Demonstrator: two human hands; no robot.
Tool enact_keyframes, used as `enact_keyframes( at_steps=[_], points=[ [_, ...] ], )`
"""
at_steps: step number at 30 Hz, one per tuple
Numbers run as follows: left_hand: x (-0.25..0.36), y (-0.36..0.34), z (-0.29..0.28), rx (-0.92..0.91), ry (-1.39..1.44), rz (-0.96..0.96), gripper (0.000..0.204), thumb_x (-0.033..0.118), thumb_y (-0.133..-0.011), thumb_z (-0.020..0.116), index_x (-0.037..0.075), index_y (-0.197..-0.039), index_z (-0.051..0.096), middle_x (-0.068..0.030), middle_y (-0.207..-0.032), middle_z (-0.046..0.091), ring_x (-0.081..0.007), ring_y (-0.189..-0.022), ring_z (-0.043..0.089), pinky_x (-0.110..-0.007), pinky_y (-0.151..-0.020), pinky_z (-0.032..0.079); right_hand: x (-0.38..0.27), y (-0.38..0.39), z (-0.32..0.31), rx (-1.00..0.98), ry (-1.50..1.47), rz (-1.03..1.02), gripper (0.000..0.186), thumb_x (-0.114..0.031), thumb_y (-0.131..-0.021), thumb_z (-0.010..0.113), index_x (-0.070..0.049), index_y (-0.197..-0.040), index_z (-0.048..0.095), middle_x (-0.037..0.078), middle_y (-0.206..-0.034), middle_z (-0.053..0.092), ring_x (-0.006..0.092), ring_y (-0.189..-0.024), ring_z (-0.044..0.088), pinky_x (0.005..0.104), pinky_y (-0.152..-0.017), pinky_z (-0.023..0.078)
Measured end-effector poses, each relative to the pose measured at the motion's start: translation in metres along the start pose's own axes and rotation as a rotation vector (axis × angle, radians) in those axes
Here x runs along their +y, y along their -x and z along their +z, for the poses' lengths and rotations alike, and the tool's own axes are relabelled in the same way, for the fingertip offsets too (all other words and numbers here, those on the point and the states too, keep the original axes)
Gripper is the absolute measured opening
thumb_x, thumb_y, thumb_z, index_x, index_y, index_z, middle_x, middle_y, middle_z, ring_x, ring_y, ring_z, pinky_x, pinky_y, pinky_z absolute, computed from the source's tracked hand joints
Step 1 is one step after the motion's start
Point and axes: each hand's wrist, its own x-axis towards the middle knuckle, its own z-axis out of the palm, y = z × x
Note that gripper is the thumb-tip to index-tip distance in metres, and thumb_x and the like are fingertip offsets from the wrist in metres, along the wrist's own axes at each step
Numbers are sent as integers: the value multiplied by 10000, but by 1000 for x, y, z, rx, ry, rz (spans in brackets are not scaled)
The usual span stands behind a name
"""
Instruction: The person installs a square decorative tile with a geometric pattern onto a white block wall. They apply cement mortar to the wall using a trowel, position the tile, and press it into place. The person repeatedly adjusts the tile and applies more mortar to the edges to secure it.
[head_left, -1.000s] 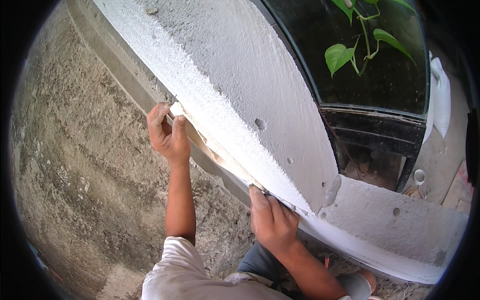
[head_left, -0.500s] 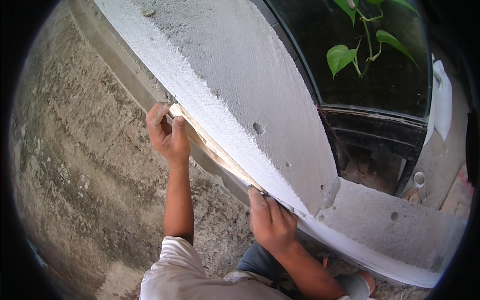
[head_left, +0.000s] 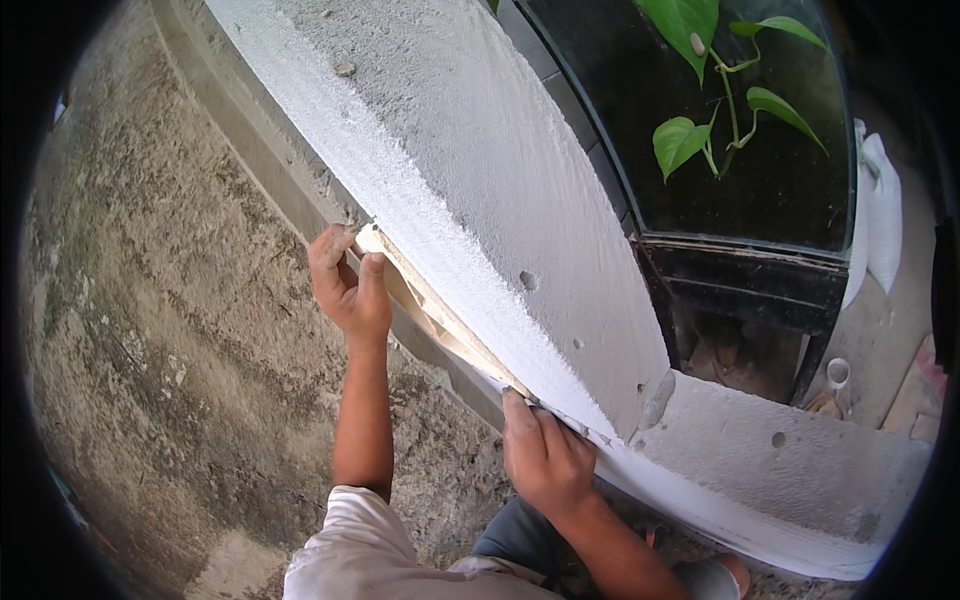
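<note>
Pale cream, long narrow strip (head_left: 450,323) held at both ends

Head view: lying slantwise along the outer edge of a rough, grey-white wall (head_left: 480,180). Gripped at the upper end by the left hand (head_left: 350,295), with thumb and fingers narrowly set; pinched at the lower end by the right hand (head_left: 548,455), with fingertips partly hidden.

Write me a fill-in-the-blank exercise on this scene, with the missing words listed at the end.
1. The hand at the upper end of the cream strip is the person's ____ one.
2. In all, ____ bare hands are in view.
3. The leaves against the dark glass are ____ in colour.
4. The sack at the far right is ____ in colour.

Missing words: left; two; green; white.
</note>
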Motion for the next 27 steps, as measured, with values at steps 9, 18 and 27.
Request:
enact_keyframes(
  at_steps=[9, 18, 27],
  points=[
    [5, -9, -6, -100, -124, 132, 378, 129, -957, 765, 7, -1280, 610, -164, -1299, 576, -261, -1203, 581, -377, -1007, 495, 8, 5, 4, 95, -81, -174, 243, -226, -900, 763, -11, -1005, 726, 55, -761, 655, 165, -589, 652, 282, -588, 553],
    [-3, 2, 5, 60, -91, 164, 405, 28, -947, 742, 19, -1309, 562, -153, -1289, 577, -256, -1189, 606, -398, -1013, 514, 8, 4, 16, 157, 43, -190, 192, -154, -870, 747, 7, -970, 719, 80, -789, 666, 168, -592, 668, 289, -543, 570],
    [29, 134, -54, 195, 107, -285, 322, 34, -1035, 580, -20, -1348, 527, -149, -1320, 576, -244, -1162, 630, -405, -1022, 540, -6, 17, 27, 109, 78, -144, 151, -50, -792, 755, -9, -933, 718, 89, -766, 706, 206, -573, 655, 315, -528, 536]
  ],
)
